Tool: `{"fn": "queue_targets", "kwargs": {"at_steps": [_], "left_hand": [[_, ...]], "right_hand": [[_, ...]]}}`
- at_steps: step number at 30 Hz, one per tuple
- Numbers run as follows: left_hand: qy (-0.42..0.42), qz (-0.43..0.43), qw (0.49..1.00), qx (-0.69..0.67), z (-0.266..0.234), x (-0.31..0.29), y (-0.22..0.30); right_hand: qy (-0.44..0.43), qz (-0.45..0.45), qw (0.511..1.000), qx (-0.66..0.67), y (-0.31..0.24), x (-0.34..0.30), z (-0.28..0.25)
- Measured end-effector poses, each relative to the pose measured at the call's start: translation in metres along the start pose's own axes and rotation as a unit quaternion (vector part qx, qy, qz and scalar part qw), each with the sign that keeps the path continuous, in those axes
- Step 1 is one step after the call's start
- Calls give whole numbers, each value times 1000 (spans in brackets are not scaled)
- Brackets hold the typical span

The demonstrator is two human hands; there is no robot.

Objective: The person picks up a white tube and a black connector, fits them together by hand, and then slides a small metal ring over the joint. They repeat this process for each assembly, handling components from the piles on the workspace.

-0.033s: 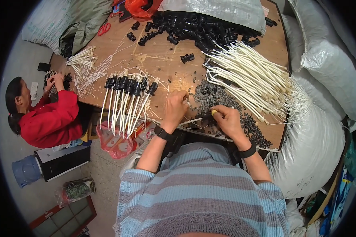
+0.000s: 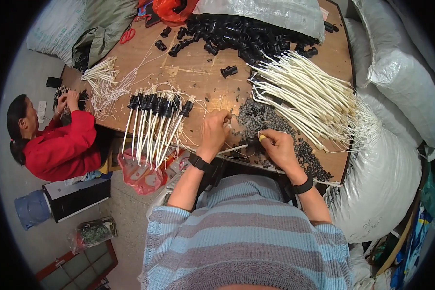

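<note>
My left hand (image 2: 214,129) is raised just over the table's near edge, its fingers curled in a pinch; what sits between them is too small to make out. To its right, my right hand (image 2: 278,149), with a yellow covering on one fingertip, closes thumb and finger at a black socket (image 2: 254,144). A white tube (image 2: 234,149) runs from that socket back toward the left wrist. Small dark clips (image 2: 263,115) are heaped under and beyond the right hand. On the left lies a row of black sockets on white tubes (image 2: 160,107), tubes over the edge.
A big bundle of white tubes with wires (image 2: 304,96) lies at right, below a pile of loose black sockets (image 2: 237,36). White sacks (image 2: 377,179) crowd the right side. A person in red (image 2: 63,145) works at the far left, near red scissors (image 2: 127,36) and thin white wires (image 2: 112,96).
</note>
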State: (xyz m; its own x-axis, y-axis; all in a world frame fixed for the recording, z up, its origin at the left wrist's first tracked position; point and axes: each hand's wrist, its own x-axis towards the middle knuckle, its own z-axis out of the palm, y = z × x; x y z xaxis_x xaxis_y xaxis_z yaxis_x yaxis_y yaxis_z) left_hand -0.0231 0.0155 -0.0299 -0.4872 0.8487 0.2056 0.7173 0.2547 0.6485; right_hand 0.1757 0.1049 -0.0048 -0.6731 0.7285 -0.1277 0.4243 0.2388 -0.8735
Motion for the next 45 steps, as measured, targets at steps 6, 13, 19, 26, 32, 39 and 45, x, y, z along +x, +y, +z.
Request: {"fn": "queue_targets", "kwargs": {"at_steps": [6, 13, 19, 26, 32, 39, 45], "left_hand": [[-15, -23, 998, -48, -1, 3, -5], [11, -24, 999, -28, -10, -2, -5], [-13, 39, 999, -22, -10, 5, 0], [0, 124, 986, -109, 3, -4, 59], [56, 193, 979, -42, 11, -5, 64], [-49, -50, 979, -192, 11, -8, 56], [31, -56, 976, -209, 11, -9, 50]], "right_hand": [[-1, 22, 1000, 22, 1, 1, -3], [7, 33, 999, 31, 5, 1, -3], [16, 18, 999, 37, 7, 2, 0], [45, 65, 996, 35, 10, 10, 7], [14, 47, 981, 188, 1, 10, 11], [48, 1, 988, 147, 2, 5, 11], [28, -10, 982, 188, 1, 4, 6]]}}
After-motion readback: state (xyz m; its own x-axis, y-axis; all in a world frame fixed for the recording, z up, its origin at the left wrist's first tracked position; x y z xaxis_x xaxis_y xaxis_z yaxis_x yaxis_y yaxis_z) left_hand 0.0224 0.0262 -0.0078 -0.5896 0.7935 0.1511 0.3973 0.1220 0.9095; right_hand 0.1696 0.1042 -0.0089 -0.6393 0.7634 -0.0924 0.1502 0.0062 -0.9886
